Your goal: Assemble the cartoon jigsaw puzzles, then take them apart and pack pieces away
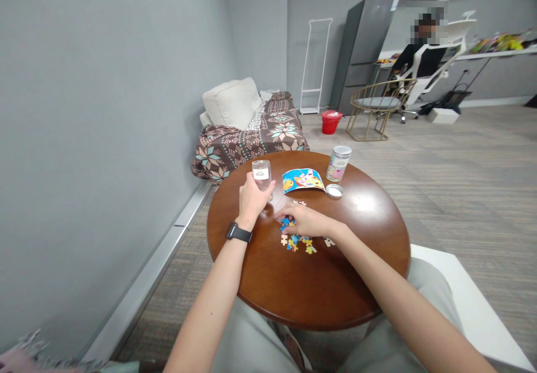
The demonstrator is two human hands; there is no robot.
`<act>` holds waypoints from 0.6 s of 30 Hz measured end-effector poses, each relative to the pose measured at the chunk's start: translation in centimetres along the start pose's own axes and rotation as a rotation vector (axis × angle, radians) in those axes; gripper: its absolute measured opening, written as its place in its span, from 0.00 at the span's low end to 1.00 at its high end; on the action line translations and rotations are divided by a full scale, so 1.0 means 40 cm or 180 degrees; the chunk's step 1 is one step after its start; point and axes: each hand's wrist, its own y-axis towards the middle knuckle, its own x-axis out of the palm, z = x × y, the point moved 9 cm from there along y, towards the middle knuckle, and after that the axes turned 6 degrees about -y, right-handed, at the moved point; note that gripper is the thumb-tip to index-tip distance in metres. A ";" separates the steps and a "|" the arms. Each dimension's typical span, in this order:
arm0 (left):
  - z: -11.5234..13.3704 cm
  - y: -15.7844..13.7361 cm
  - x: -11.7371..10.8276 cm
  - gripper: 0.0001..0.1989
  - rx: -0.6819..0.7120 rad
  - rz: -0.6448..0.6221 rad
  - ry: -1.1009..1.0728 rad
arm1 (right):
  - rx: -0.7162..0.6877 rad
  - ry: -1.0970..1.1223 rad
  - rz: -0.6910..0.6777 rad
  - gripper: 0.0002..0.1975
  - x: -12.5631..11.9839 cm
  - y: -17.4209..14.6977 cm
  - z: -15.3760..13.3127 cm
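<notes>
My left hand (254, 195) is wrapped round a clear jar (262, 173) with a white label, upright at the left of the round table. My right hand (305, 220) reaches over a loose heap of jigsaw puzzle pieces (309, 246), blue, yellow and plain-backed. Its thumb and fingers are apart, with blue pieces showing between them; the palm hides part of the heap. Behind the heap lies a picture card (302, 179) with a cartoon on blue. A silver lid (334, 191) rests right of the card, near a second labelled jar (339, 164) standing upright with its lid on.
The brown round table (361, 283) has a curved edge close to my lap. A grey wall (104, 138) runs along the left. Beyond the table are a sofa with a patterned cover (277, 127), a red bucket (330, 122), a gold-framed chair (377, 104) and a seated person (406, 60).
</notes>
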 end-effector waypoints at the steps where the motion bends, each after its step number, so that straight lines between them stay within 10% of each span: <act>1: 0.000 0.000 0.000 0.18 -0.0009 -0.0004 0.0007 | -0.0012 0.0008 -0.0004 0.21 0.000 0.000 -0.001; 13: -0.004 0.002 0.005 0.19 0.0058 -0.0006 0.0103 | -0.0017 0.0177 -0.0140 0.04 -0.003 0.002 -0.011; 18: -0.006 0.001 0.007 0.19 0.0084 -0.0009 0.0079 | 0.0094 0.0385 -0.0108 0.12 0.002 0.000 -0.001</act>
